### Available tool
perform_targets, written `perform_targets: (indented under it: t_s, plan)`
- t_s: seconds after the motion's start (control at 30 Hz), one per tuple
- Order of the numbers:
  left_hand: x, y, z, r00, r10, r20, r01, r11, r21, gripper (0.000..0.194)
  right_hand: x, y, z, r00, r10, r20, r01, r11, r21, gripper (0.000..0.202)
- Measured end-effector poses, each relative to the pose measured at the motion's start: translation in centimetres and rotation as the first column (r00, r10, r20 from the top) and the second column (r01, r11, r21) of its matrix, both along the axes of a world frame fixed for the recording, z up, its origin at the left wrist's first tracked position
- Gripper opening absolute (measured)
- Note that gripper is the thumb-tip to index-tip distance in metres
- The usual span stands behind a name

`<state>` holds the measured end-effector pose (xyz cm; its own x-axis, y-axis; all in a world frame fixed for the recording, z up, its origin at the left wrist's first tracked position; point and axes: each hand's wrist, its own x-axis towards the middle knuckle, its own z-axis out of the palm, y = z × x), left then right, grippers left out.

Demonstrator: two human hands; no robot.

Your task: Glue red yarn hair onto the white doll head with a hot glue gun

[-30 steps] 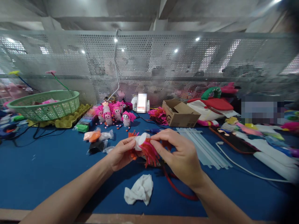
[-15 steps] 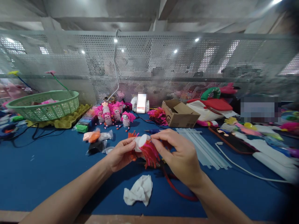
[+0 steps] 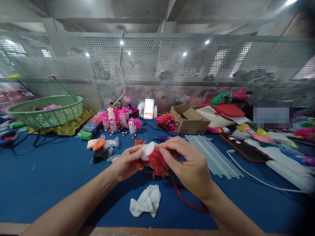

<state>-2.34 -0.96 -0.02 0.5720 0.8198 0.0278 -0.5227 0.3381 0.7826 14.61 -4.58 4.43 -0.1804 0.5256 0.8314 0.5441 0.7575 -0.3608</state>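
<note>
Your left hand grips the white doll between its fingers; your right hand pinches its red yarn.

Open counter left of left hand, crumpled tissue nearer than either hand, red cord beneath right hand, translucent sticks rightward

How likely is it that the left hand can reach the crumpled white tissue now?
Probably yes: the tissue lies near the left hand, on the person's side, with nothing seen between them. But the hand is holding the white figure, so may need freeing first.
</note>
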Motion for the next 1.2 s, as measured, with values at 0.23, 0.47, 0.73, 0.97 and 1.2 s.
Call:
perform_targets:
  t_s: [0.23,0.47,0.73,0.97,1.2]
  plan:
    - [0.05,-0.01,0.12,1.000,-0.001,0.007,0.001,1.000,0.011,0.032,0.11,0.14,0.06,0.998,0.037,0.054,-0.042,0.996,0.083,0.014]
    - [0.04,0.05,-0.10,1.000,-0.001,-0.006,0.001,1.000,0.017,0.034,0.21,0.23,-0.14,0.995,0.008,0.095,-0.020,0.991,0.130,0.018]
    - [-0.01,-0.05,0.08,0.999,0.028,-0.028,-0.028,1.000,-0.008,0.037,0.30,-0.02,0.16,0.997,0.040,0.061,-0.047,0.994,0.103,0.018]
    - [0.18,-0.21,0.40,0.999,0.043,-0.001,-0.043,0.999,-0.024,0.033,0.21,-0.36,0.28,0.999,0.044,-0.018,-0.043,0.997,0.065,0.017]
    - [0.15,-0.23,0.44,0.998,0.056,0.022,-0.055,0.997,-0.045,0.036,0.17,-0.28,0.07,0.998,0.063,-0.026,-0.063,0.998,0.002,0.014]
